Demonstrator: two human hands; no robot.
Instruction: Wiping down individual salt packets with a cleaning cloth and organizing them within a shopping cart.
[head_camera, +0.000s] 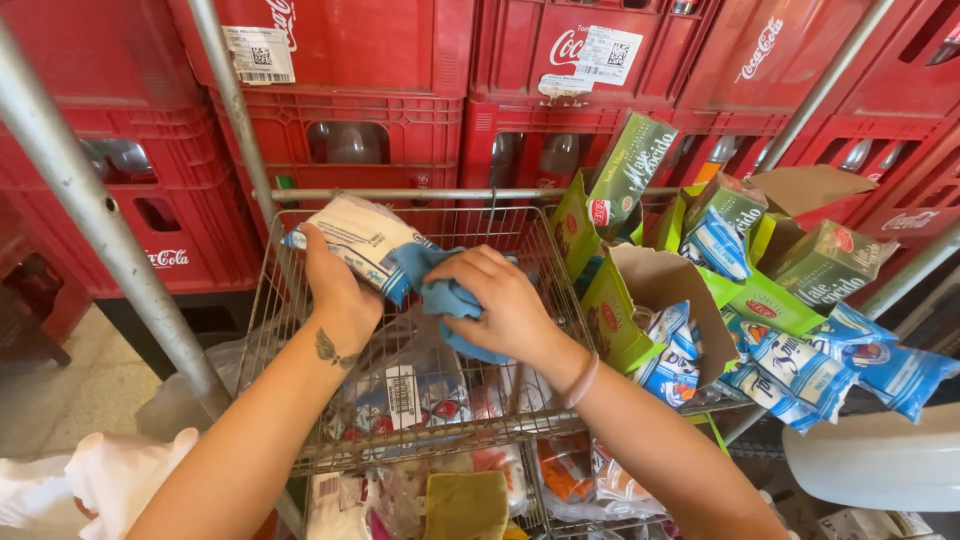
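Head view: left hand (338, 290) is gripping a white-and-blue packet (358, 240) above the wire basket (268, 300); right hand (505, 305) is pressing a blue cloth (445, 300) against it. Red crates (350, 110) are stacked behind.

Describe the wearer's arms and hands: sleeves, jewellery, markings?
Both forearms are bare, with no sleeves in view. The left hand has a small dark tattoo on the wrist. The right hand has a thin pink band around the wrist. No gloves, and no rings visible on the fingers; nails are too small to judge.
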